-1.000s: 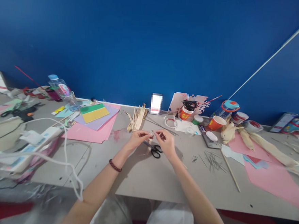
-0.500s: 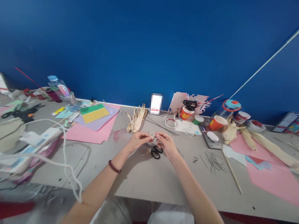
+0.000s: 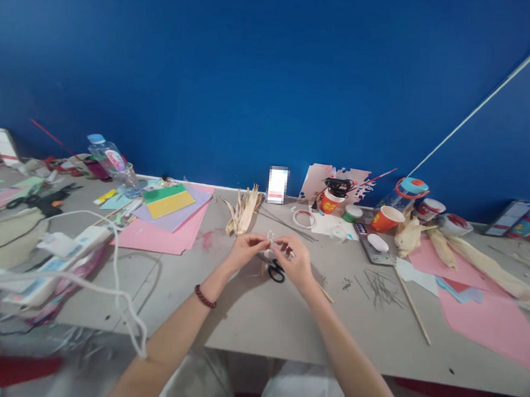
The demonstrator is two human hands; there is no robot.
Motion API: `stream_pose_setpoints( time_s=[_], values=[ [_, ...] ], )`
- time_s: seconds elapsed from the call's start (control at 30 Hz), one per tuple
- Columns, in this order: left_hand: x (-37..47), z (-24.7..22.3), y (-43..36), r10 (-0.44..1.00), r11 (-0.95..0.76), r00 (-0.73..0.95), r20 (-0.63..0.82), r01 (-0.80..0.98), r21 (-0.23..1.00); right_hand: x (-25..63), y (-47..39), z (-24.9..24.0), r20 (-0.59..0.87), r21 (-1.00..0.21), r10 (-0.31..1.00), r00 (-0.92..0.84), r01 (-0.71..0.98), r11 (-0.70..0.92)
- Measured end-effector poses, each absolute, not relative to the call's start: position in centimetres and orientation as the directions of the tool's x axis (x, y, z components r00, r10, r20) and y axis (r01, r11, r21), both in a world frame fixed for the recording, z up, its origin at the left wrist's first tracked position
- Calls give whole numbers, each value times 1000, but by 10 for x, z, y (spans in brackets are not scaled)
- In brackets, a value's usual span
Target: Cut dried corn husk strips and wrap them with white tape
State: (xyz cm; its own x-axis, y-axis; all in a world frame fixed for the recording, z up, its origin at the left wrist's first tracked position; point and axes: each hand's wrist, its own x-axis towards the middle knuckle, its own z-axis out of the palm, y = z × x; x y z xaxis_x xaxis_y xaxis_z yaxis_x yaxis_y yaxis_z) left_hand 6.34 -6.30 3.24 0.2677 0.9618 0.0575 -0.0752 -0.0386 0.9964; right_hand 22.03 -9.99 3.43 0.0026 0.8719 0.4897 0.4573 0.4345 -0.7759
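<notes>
Pale piece [image 3: 270, 236], small and blurred, is held above the grey table [image 3: 260, 322] at the centre of the frame, where both hands meet. It is pinched from the left by the narrowed thumb and forefinger of the left hand [image 3: 244, 248]. From the right it is met by the right hand [image 3: 297, 260], whose fingertips are set close at it; whether it is gripped by them too cannot be told. Neither hand can be called nearer. Its long axis seems to be pointed toward the top of the frame, though this is poorly shown. Counted are one pale piece, one pair of scissors [image 3: 276, 274] partly covered by the hands, one husk bundle [image 3: 244, 212] just above the left hand, two orange paper cups [image 3: 387, 220] at centre right, and one labelled bottle [image 3: 112, 158] at the left. The heaped wires [image 3: 381, 287] at the right cannot be counted.
</notes>
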Motion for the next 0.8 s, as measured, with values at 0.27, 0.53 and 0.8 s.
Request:
stream_pose_setpoints(
  time_s=[0.27, 0.53, 0.8],
  values=[
    [62, 33, -63, 945, -130, 309, 106, 58, 990, 218, -93, 22, 168, -971, 982, 82, 184, 151],
    [61, 33, -63, 944, 54, 330, -19, -98, 994, 220, -91, 25, 93, -995, 990, 110, -16, 96],
    [60, 30, -62, 947, 141, 316, -59, -245, 959, 230, -86, 21, 15, -956, 997, 75, -291, 36]
  ],
)
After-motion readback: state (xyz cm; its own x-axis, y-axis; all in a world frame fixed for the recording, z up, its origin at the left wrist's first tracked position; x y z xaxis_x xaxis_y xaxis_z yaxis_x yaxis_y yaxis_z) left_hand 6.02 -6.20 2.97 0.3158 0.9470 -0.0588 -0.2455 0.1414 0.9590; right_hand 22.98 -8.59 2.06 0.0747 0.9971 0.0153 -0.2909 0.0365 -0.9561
